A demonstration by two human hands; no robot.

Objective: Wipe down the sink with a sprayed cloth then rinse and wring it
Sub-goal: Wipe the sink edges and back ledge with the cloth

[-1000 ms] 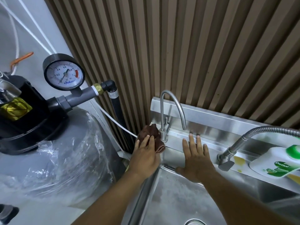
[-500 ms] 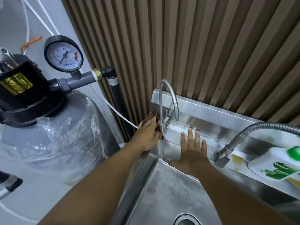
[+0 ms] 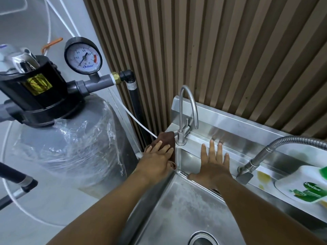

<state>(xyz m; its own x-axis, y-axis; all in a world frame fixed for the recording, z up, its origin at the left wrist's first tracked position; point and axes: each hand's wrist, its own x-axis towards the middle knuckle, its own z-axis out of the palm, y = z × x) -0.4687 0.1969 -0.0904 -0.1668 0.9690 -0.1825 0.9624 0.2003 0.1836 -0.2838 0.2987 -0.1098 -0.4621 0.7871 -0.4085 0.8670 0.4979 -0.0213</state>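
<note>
A stainless steel sink (image 3: pixel 180 206) fills the lower middle, its drain (image 3: pixel 203 238) at the bottom edge. My left hand (image 3: pixel 157 160) presses a brown cloth (image 3: pixel 165 138) flat onto the sink's back left corner, fingers straight, just left of a small gooseneck tap (image 3: pixel 184 124). My right hand (image 3: pixel 213 165) lies flat with spread fingers on the sink's back ledge, to the right of that tap. It holds nothing.
A grey filter tank (image 3: pixel 70 147) wrapped in plastic, with a black valve head and a pressure gauge (image 3: pixel 83 56), stands left of the sink. A flexible hose tap (image 3: pixel 261 156) and a white-and-green soap bottle (image 3: pixel 304 186) are on the right. A slatted wall rises behind.
My left hand has slid the cloth back from behind the small tap toward the sink's left rim corner. My right hand stays flat on the ledge. The camera has shifted.
</note>
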